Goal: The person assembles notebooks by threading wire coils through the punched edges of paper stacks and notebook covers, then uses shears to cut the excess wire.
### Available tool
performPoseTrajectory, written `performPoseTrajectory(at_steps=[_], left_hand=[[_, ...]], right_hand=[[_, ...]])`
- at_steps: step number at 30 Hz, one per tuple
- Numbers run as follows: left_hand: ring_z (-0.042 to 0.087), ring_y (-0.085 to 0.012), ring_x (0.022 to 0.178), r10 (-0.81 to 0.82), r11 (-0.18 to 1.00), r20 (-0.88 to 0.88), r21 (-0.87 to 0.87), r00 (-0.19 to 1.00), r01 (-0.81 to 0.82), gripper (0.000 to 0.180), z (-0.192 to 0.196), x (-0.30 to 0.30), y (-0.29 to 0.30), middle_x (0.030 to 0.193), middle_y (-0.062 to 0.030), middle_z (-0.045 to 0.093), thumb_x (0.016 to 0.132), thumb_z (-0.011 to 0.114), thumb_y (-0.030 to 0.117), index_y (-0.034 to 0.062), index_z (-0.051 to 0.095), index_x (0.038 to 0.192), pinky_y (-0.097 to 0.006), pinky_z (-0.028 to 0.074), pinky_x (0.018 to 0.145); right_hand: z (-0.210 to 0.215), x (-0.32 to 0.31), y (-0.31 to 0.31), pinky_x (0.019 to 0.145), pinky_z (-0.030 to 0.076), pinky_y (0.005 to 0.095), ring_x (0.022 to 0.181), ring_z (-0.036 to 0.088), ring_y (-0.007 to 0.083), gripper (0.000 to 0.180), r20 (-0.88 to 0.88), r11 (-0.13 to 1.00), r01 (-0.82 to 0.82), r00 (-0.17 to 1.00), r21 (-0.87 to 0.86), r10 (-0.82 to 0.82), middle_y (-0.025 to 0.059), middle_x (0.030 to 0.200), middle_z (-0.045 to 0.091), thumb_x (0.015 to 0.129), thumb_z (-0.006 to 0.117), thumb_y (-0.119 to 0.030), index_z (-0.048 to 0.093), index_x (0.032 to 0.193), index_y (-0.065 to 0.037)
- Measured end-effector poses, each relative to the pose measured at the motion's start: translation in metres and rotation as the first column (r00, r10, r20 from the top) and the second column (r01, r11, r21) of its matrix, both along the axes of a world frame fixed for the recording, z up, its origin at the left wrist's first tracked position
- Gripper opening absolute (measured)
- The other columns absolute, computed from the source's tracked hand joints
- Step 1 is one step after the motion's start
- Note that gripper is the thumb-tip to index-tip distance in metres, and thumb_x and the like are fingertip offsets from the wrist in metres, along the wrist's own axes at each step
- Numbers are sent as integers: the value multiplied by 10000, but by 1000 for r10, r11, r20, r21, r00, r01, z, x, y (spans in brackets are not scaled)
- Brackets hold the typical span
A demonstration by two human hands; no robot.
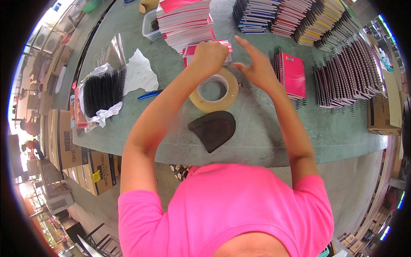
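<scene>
Green table [274, 137]: left hand [209, 55] apparently pinching pink notebook [207, 49], long axis left-right; right hand [254, 64] spread.

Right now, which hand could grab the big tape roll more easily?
Probably the right hand: it is open, fingers spread, beside the tape roll. The left hand is closed on the small pink notebook, so it is busy.

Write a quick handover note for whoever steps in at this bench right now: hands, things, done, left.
Left hand: closed on the small pink notebook stack at the table's far side.
Right hand: open, fingers spread beside that stack, holding nothing.
Tape roll and dark curved pad lie below the hands.
Done: bound notebooks in rows to the right.
Left: black spiral coils on the left, unused.
</scene>
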State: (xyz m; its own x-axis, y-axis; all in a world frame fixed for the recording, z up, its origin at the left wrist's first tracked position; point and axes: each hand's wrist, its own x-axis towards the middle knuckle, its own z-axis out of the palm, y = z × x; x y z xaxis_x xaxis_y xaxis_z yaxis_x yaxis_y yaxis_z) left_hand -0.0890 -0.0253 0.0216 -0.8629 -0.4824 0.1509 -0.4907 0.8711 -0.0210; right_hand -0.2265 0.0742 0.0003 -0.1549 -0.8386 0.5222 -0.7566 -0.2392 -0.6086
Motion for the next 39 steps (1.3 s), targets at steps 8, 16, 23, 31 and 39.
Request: performPoseTrajectory(at_steps=[8,16,23,31,39], left_hand=[[603,-282,869,-145,972,-585,69,798,226,248,37,56,15,940,-79,647,733,602,4,73,643,967,-369,456,796],[612,-258,850,14,992,-661,-84,750,-92,296,7,88,-26,900,-73,663,740,563,-66,91,649,975,-359,465,774],[614,-272,792,56,994,-537,113,842,6,288,-16,80,-8,854,-106,655,751,604,-8,82,622,1024,-377,473,722],[621,-227,802,118,913,-436,401,892,75,275,23,79,17,873,-99,650,776,646,26,57,621,1048,-320,506,676],[605,-134,872,594,580,-640,760,487,292,375,-9,103,27,962,-48,656,707,721,-11,28,616,1066,-286,489,801]], right_hand=[[31,9,-19,785,482,309,947,626,271,407,219,946,-293,941,138,259,154,1092,626,772,623,15,573,1169,-58],[-33,-5,-44,1002,366,391,1208,465,299,450,-35,975,-178,982,132,184,104,1217,572,749,652,-14,587,1183,-118],[-36,-24,-39,1001,369,421,1236,437,312,317,-153,956,-276,945,103,290,163,1275,512,794,608,-18,638,1093,-120],[4,14,-21,776,504,272,941,610,174,242,758,906,-401,549,-132,353,132,1033,631,812,596,67,556,1037,-14],[9,21,-5,701,510,235,781,619,105,274,781,954,-244,556,-173,283,64,880,654,760,673,67,561,997,-11]])
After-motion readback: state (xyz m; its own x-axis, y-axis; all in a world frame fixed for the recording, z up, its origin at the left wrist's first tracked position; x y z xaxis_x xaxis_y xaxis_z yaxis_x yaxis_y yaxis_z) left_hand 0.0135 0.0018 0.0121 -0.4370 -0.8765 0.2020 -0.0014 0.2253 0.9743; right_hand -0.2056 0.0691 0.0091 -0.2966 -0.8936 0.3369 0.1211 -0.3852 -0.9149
